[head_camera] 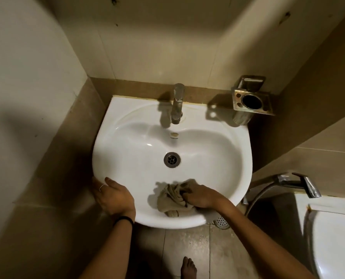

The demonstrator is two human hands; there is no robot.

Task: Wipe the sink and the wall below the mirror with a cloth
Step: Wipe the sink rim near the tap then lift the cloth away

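Note:
A white oval sink (115,141) hangs on the back wall, with a drain (172,159) in the middle of the bowl. My right hand (202,196) grips a crumpled beige cloth (172,198) and presses it on the near inside slope of the bowl. My left hand (111,195) lies flat on the sink's front-left rim, fingers spread over the edge. The tiled wall (151,57) rises behind the sink; no mirror shows in this view.
A metal tap (177,102) stands at the back of the sink. A rusty metal cup holder (252,101) is fixed to the wall at the right. A spray hose with its handle (296,183) and a white toilet (332,234) stand at the right. A bare foot (188,267) rests on the floor.

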